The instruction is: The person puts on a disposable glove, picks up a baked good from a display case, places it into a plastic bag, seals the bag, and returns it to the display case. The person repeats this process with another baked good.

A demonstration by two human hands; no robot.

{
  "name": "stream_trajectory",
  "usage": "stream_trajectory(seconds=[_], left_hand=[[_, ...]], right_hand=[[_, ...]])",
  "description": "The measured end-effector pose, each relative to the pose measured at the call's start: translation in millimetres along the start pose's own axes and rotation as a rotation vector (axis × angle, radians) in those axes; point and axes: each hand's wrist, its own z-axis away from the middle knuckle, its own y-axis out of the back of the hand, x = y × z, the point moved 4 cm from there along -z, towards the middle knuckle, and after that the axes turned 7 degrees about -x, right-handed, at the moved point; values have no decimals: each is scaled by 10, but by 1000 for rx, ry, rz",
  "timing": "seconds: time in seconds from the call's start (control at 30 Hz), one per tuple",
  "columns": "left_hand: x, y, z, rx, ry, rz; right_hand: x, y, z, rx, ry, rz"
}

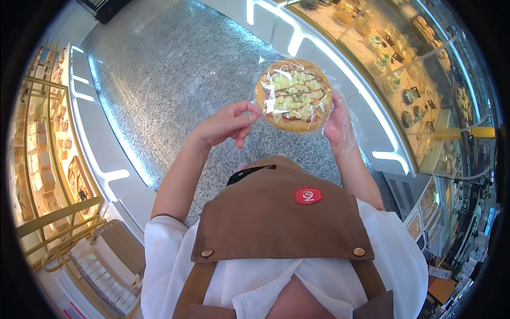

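A round, pizza-style bread [297,95] with melted cheese, zigzag sauce and green herb flecks sits inside a clear plastic bag [266,60]. My right hand [339,123] holds it by its right edge, fingers hidden behind it. Loose clear film hangs around that hand; whether it is bag or glove I cannot tell. At the bag's left edge, the thumb and forefinger of my left hand [233,123] are pinched together on the film, the other fingers curled down. The bread faces up, held in front of my brown apron [279,219], above the floor.
A glass-fronted display case [392,71] of wrapped breads curves along the right, with a lit white base. Lit shelves of packaged goods [42,147] stand on the left. At lower left are a cardboard box [119,247] and yellow rails [59,219]. Grey speckled floor [171,60] runs between.
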Motion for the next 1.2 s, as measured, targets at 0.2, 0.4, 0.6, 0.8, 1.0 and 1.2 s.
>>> stream_trajectory(seconds=[0.2, 0.4, 0.6, 0.8, 1.0, 1.2], left_hand=[[153, -145, -534, 85, -45, 43], [93, -237, -792, 84, -33, -95], [266, -948, -1569, -264, 61, -424], [-79, -1427, -1691, -548, 178, -586], [-346, -1731, -1835, -754, 357, -346], [-314, -1798, -1690, -734, 131, -327]], right_hand=[[-356, 319, 147, 61, 81, -81], [-554, 288, 392, -44, 189, -210], [-1238, 691, 1212, 39, 490, -118], [-881, 940, 2051, 172, 720, -129], [-730, 1186, 2485, 228, 863, -129], [-682, 1287, 2536, 291, 861, -207]])
